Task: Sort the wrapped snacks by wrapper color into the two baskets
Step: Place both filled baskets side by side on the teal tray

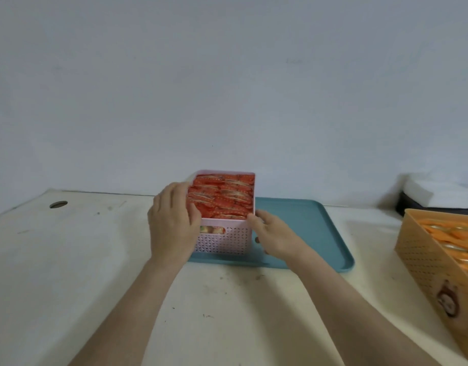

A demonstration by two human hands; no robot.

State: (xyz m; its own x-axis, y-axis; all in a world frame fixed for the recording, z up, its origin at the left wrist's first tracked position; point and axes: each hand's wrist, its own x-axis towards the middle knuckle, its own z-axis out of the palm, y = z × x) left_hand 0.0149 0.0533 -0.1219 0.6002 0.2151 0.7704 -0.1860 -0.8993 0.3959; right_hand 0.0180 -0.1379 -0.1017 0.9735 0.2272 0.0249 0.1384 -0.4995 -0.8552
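Observation:
A pink perforated basket [227, 240] stands on a teal tray [307, 228], filled to the rim with red wrapped snacks [223, 198]. My left hand [172, 223] grips the basket's left near corner, thumb over the rim onto the snacks. My right hand [274, 235] holds the right near corner, fingers curled against the side wall. At the right edge, an orange basket [433, 265] holds orange wrapped snacks [455, 237].
The white table [95, 260] has a round cable hole [58, 204] at the far left. A dark box with white foam [439, 196] sits at the back right against the plain wall. The orange basket runs out of view at the right.

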